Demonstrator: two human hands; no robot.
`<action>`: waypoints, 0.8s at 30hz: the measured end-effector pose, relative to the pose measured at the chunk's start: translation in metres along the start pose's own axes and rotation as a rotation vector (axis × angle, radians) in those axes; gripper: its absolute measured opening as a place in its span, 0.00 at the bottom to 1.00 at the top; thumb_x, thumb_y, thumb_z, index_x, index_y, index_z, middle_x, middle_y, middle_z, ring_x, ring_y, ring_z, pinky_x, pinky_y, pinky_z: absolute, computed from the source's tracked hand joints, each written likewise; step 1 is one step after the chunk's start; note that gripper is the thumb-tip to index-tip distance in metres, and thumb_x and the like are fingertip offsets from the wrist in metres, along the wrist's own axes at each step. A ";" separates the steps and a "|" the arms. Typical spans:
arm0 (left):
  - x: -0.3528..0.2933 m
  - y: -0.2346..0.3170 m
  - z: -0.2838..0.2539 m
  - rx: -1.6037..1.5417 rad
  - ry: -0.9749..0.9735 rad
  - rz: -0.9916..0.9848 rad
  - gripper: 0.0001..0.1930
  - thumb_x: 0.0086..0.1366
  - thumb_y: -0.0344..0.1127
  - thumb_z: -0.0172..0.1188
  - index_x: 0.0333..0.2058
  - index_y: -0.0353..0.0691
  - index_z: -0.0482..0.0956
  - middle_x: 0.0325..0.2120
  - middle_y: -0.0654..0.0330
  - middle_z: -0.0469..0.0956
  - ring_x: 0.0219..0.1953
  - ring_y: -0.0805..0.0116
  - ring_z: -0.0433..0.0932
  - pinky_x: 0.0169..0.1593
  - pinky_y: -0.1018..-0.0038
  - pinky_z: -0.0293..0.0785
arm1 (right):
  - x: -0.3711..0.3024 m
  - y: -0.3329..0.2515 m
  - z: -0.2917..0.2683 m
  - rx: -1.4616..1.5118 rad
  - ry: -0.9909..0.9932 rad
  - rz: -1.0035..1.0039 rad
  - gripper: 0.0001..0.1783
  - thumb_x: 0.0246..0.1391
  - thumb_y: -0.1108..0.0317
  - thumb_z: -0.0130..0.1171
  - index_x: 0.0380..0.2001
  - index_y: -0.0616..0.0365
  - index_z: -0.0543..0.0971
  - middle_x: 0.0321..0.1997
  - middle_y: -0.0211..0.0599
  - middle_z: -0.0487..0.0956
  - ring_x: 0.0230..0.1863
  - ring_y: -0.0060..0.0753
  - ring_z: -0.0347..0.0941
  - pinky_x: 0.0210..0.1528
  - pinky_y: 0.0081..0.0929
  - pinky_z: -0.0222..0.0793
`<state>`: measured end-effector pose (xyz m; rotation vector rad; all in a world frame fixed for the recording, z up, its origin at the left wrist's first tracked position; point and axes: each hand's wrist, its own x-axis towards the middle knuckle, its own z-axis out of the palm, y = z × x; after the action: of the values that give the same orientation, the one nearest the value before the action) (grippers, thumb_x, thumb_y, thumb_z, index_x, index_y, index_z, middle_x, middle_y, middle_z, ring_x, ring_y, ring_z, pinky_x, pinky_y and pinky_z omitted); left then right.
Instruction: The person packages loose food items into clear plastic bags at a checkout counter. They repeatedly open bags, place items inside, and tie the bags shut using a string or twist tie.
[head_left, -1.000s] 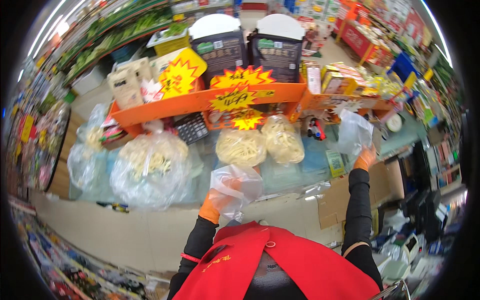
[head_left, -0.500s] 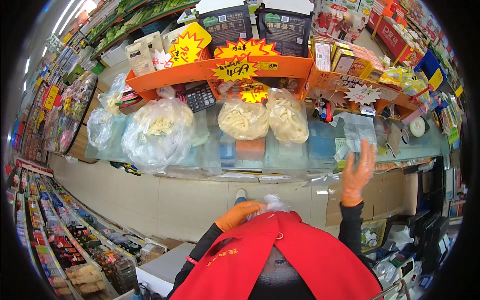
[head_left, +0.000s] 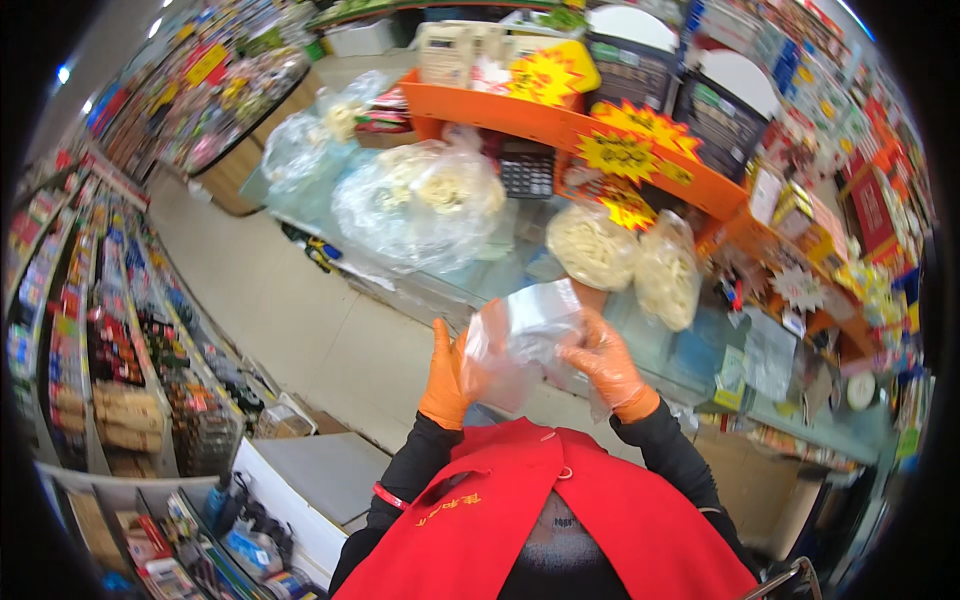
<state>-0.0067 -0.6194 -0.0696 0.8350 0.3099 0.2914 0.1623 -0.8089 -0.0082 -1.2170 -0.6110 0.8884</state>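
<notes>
A thin clear plastic bag [head_left: 525,325] hangs between my hands, above the gap in front of the glass counter. My right hand [head_left: 610,370], in an orange glove under a clear plastic one, pinches its right side. On the other side, my left hand [head_left: 448,380], also orange-gloved, has its thumb upright and its fingers partly hidden behind or within the film. Beyond the bag, on the counter, lie a large clear bag of pale strips [head_left: 415,205], a rounder bag of pale strips [head_left: 590,245] and another one [head_left: 667,272] beside it.
Orange display trays [head_left: 490,103] with star-shaped price signs line the counter's back. A black calculator [head_left: 527,175] sits before them. Clear bags [head_left: 300,150] lie at the counter's left end. Packed shelves [head_left: 120,370] stand at left, near a white cabinet [head_left: 315,475].
My view has turned to the left. My right hand has come down from above the counter's right part and taken hold of the bag, which both hands have raised in front of me.
</notes>
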 end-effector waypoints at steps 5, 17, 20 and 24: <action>-0.017 0.005 -0.040 -0.656 -0.279 -0.129 0.49 0.69 0.71 0.44 0.70 0.30 0.55 0.68 0.50 0.64 0.65 0.54 0.69 0.69 0.61 0.62 | 0.044 -0.002 0.032 -0.006 0.080 0.074 0.30 0.54 0.78 0.61 0.63 0.61 0.72 0.37 0.27 0.77 0.33 0.18 0.71 0.38 0.20 0.68; -0.055 0.107 -0.177 -0.527 -0.003 -0.142 0.51 0.70 0.75 0.25 0.69 0.31 0.59 0.64 0.49 0.70 0.63 0.56 0.71 0.66 0.60 0.67 | 0.150 0.007 0.218 -0.099 -0.145 0.259 0.40 0.53 0.79 0.60 0.71 0.60 0.64 0.35 0.25 0.75 0.34 0.19 0.71 0.38 0.19 0.65; -0.064 0.106 -0.241 -0.719 -0.392 -0.011 0.49 0.71 0.73 0.33 0.69 0.29 0.60 0.66 0.48 0.67 0.66 0.55 0.68 0.70 0.59 0.62 | 0.177 0.017 0.262 -0.143 -0.198 0.277 0.41 0.55 0.80 0.60 0.72 0.61 0.60 0.36 0.26 0.74 0.35 0.19 0.70 0.39 0.20 0.65; -0.086 0.165 -0.263 -0.339 -0.111 0.015 0.31 0.76 0.49 0.51 0.65 0.28 0.67 0.61 0.49 0.74 0.63 0.57 0.73 0.66 0.62 0.66 | 0.203 0.023 0.293 -0.230 -0.227 0.281 0.41 0.57 0.80 0.59 0.73 0.61 0.59 0.35 0.26 0.72 0.35 0.19 0.69 0.40 0.20 0.66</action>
<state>-0.2067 -0.3685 -0.0970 0.5166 0.1443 0.3007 0.0289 -0.4795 0.0340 -1.4436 -0.7514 1.2297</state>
